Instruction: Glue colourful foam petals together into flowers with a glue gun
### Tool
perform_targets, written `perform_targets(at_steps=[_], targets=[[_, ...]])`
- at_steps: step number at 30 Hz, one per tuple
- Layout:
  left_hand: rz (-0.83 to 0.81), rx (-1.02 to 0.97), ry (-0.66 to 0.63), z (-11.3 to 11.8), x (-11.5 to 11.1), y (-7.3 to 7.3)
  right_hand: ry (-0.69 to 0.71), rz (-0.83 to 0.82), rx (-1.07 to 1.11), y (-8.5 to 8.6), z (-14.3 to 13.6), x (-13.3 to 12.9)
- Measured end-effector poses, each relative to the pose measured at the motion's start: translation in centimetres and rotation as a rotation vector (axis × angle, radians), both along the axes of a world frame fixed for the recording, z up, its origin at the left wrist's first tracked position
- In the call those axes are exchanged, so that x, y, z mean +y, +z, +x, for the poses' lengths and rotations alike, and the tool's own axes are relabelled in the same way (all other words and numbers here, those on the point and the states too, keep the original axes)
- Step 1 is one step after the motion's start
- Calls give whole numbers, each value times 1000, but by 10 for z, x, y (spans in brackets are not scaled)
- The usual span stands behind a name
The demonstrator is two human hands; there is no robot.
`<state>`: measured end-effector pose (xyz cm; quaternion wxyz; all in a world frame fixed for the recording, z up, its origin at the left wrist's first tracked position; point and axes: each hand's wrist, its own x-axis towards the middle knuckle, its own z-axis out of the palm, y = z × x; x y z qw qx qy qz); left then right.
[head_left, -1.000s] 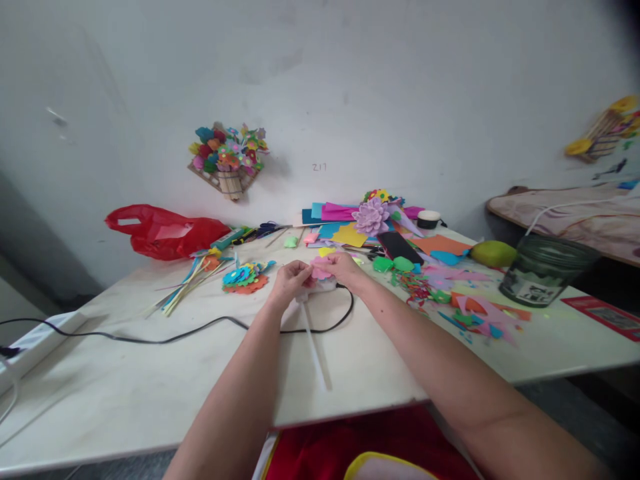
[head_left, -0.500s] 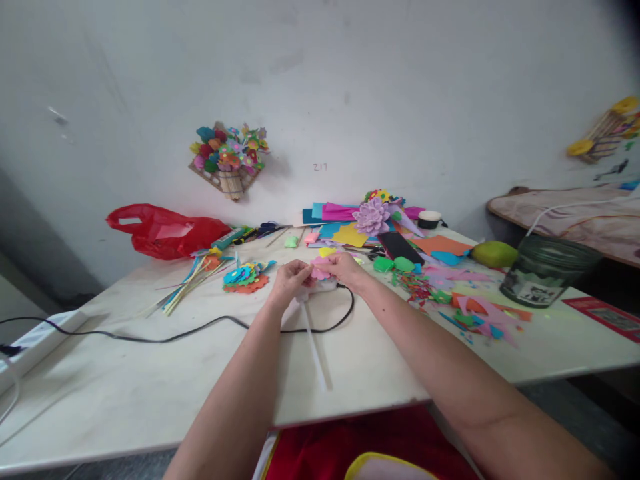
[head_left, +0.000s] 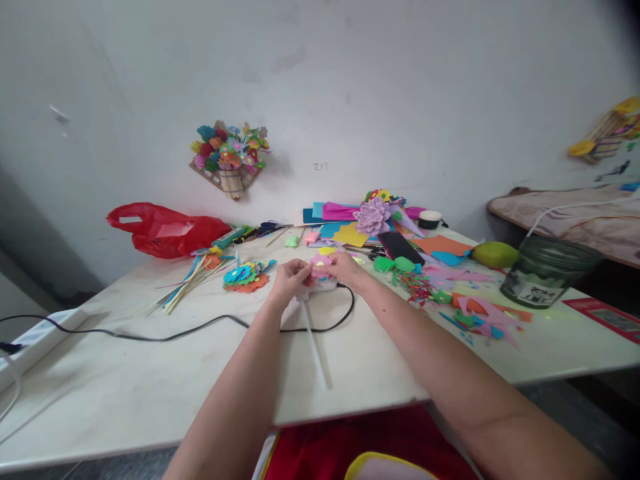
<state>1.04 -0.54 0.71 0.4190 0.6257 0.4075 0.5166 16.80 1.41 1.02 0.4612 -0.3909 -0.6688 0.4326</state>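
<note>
A pink foam flower [head_left: 321, 263] with a small yellow centre is pinched between my two hands over the table. My left hand [head_left: 291, 279] grips its left edge, and the fingers of my right hand [head_left: 345, 267] close on its right side. Just below lies a white glue gun [head_left: 325, 285], partly hidden by my hands, with a long translucent glue stick [head_left: 314, 347] pointing toward me. A stack of blue, yellow and orange foam flowers [head_left: 245, 277] rests left of my left hand.
Paper-covered stems [head_left: 193, 283] and a red plastic bag [head_left: 167, 230] lie left. A black cord [head_left: 200, 325] crosses the table. Foam scraps [head_left: 465, 300], a phone [head_left: 400, 248] and a dark green jar [head_left: 540, 273] are to the right. Foam sheets [head_left: 337, 212] sit by the wall.
The pink flower has tipped so that its face and yellow centre show more. Both hands keep nearly the same place and hold on it.
</note>
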Motion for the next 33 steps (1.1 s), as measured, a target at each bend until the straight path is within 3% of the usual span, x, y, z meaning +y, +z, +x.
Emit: perform_targets(at_steps=[7,15,22,33], targets=[[-8,-17,-8,1,-2,1,-15,4,-1,2,-2,-1],[-13,-35,-16,1,-2,2,70,-11,13,-1,3,2],[-9,-18,-30,1,-1,1,2,37,37,2,-3,-1],[2,-12,-29,0,-1,0,5,-5,55,0,-4,0]])
